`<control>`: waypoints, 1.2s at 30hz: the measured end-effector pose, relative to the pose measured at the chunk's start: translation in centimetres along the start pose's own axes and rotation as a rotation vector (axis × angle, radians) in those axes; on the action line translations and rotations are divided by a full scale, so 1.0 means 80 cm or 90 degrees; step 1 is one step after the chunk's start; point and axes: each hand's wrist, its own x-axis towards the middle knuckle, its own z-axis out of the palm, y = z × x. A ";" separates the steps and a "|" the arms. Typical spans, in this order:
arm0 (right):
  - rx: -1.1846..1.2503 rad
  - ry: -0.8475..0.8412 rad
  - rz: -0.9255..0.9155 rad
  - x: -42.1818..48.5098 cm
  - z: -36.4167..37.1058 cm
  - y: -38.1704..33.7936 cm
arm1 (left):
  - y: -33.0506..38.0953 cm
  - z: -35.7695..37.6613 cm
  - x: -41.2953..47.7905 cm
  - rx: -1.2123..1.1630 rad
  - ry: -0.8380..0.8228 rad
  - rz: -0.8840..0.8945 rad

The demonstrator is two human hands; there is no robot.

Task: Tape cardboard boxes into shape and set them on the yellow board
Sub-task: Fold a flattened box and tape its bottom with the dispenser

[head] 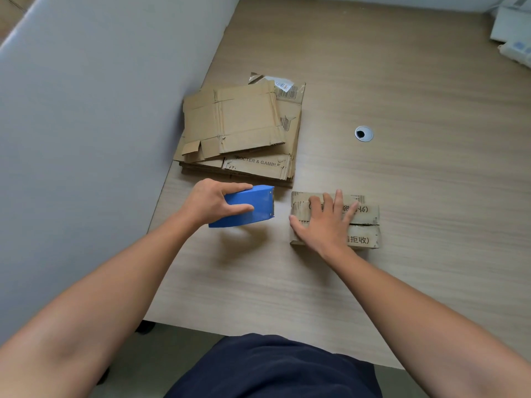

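Note:
A small cardboard box (365, 225) with printed characters stands on the wooden table, its two top flaps folded together with a seam between them. My right hand (324, 222) lies flat on the flaps with spread fingers and presses them down. My left hand (212, 202) grips a blue tape dispenser (253, 208) just left of the box; its toothed end points at the box and hovers a little above the table. No yellow board is in view.
A stack of flattened cardboard boxes (241, 130) lies behind the hands, against a grey partition (86, 124) on the left. A round cable hole (363, 133) is in the table (416, 182) to the right. White items (514, 33) sit at the far right corner.

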 end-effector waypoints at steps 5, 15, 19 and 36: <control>-0.026 -0.005 -0.078 0.000 0.000 0.007 | 0.008 -0.002 -0.006 -0.040 0.015 0.003; -0.030 0.138 -0.188 -0.026 0.004 0.084 | 0.039 -0.013 0.003 -0.119 0.011 0.066; 0.040 0.158 -0.231 -0.036 0.017 0.117 | 0.062 -0.014 0.009 -0.123 0.007 0.105; 0.875 -0.085 -0.033 -0.050 -0.079 0.159 | 0.163 0.006 0.012 -0.203 -0.069 0.182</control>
